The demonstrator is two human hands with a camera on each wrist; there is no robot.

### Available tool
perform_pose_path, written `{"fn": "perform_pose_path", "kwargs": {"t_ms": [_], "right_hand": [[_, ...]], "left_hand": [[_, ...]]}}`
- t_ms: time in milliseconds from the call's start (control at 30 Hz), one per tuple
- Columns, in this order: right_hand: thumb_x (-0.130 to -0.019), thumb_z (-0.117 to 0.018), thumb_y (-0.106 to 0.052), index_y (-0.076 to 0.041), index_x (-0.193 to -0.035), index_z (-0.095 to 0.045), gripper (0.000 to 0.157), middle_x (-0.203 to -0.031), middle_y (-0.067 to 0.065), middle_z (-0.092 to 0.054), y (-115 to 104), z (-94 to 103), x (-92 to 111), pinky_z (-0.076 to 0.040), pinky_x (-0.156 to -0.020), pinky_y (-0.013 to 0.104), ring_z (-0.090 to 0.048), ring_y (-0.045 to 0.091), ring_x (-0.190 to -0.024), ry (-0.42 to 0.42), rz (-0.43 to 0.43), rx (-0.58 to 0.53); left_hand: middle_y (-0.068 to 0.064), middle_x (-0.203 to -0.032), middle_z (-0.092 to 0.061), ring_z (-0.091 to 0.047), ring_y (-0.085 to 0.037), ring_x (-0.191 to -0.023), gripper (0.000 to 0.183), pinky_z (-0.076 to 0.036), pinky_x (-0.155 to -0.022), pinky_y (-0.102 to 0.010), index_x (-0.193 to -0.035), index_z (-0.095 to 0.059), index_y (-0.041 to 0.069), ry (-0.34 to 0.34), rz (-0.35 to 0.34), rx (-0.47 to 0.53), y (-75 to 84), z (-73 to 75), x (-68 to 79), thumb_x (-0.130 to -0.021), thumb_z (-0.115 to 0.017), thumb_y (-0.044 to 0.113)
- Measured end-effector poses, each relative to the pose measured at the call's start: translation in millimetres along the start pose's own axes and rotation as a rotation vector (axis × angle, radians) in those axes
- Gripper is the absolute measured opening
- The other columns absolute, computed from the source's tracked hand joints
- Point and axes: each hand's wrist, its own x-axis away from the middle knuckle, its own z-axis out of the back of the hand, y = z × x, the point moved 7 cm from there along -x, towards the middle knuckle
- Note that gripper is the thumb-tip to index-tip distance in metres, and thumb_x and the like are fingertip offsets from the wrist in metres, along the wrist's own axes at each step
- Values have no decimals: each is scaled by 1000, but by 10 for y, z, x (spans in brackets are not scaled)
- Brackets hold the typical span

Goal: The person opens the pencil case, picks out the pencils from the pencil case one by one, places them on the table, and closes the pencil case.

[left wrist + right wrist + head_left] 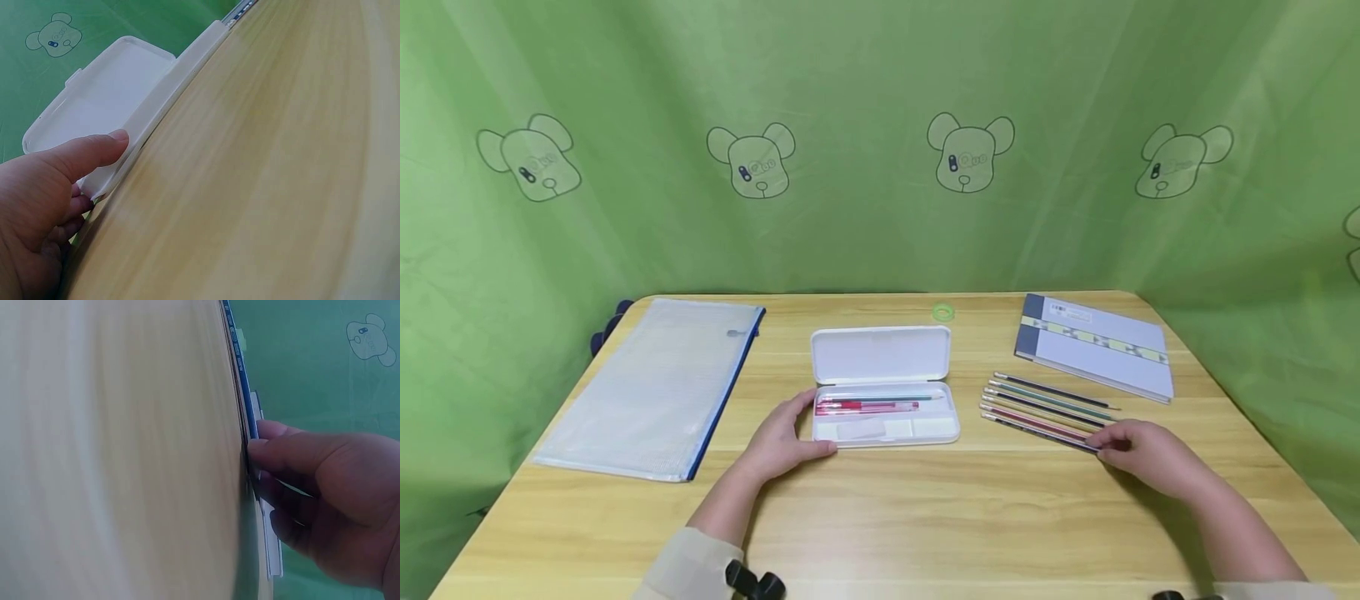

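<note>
A white pencil case (886,442) lies with its lid (882,356) raised. My left hand (781,440) holds the case by its left end, thumb along the front wall, as the left wrist view also shows. Inside are a green pencil (887,398), red pens (865,407) and a pale eraser (861,429). On the right, several pencils lie side by side, eraser ends to the left. My right hand (1146,450) pinches the nearest one, a dark patterned pencil (1037,432), near its right end; in the right wrist view its thumb and fingertip meet on that pencil (236,347).
A translucent zip folder (651,387) with a blue edge lies at the left. At the back right is a grey-white notebook (1093,337) with a patterned band. A small green ring (943,312) sits near the back edge, before a green curtain (865,233).
</note>
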Motion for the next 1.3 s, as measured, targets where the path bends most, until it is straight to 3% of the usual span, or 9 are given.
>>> {"fn": "perform_pose_path", "kwargs": {"t_ms": [267, 533, 900, 1200, 1300], "right_hand": [[-88, -68, -12, -9, -100, -75, 14, -97, 3, -71, 20, -22, -21, -49, -69, 24, -54, 1, -82, -19, -17, -1], [-88, -70, -18, -8, -106, -74, 21, -94, 1, -70, -97, 9, -46, -48, -66, 24, -54, 3, -78, 25, -24, -36], [-89, -69, -17, -9, -109, -74, 21, -99, 3, -71, -665, 0, -357, -52, -72, 25, -60, 11, -88, 99, 94, -83], [-90, -68, -13, -7, -107, -74, 19, -97, 4, -71, -1168, -137, -719, -53, -79, 34, -61, 15, -90, 91, 167, -152], [-90, -66, -11, -6, -109, -74, 21, -98, 5, -71, -1304, -198, -824, -52, -78, 32, -60, 15, -89, 75, 179, -179]], "left_hand": [[-19, -154, -39, -33, -40, -144, 93, -28, -118, -56, -151, -38, 9, 0, -6, 3, 18, 10, 9, -75, -84, 37], [-20, -154, -39, -33, -40, -144, 93, -27, -119, -56, -150, -38, 9, 2, -8, 5, 25, 21, 14, -75, -84, 36], [-20, -153, -40, -34, -40, -144, 92, -28, -118, -56, -150, -39, 9, 4, -9, 14, 35, 20, 19, -75, -84, 36], [-20, -154, -39, -33, -40, -144, 92, -28, -118, -56, -150, -38, 9, 6, -7, 2, 35, 17, 18, -75, -84, 36], [-20, -154, -39, -33, -40, -144, 92, -28, -118, -56, -150, -38, 9, 7, -4, 1, 31, 14, 20, -75, -84, 36]]}}
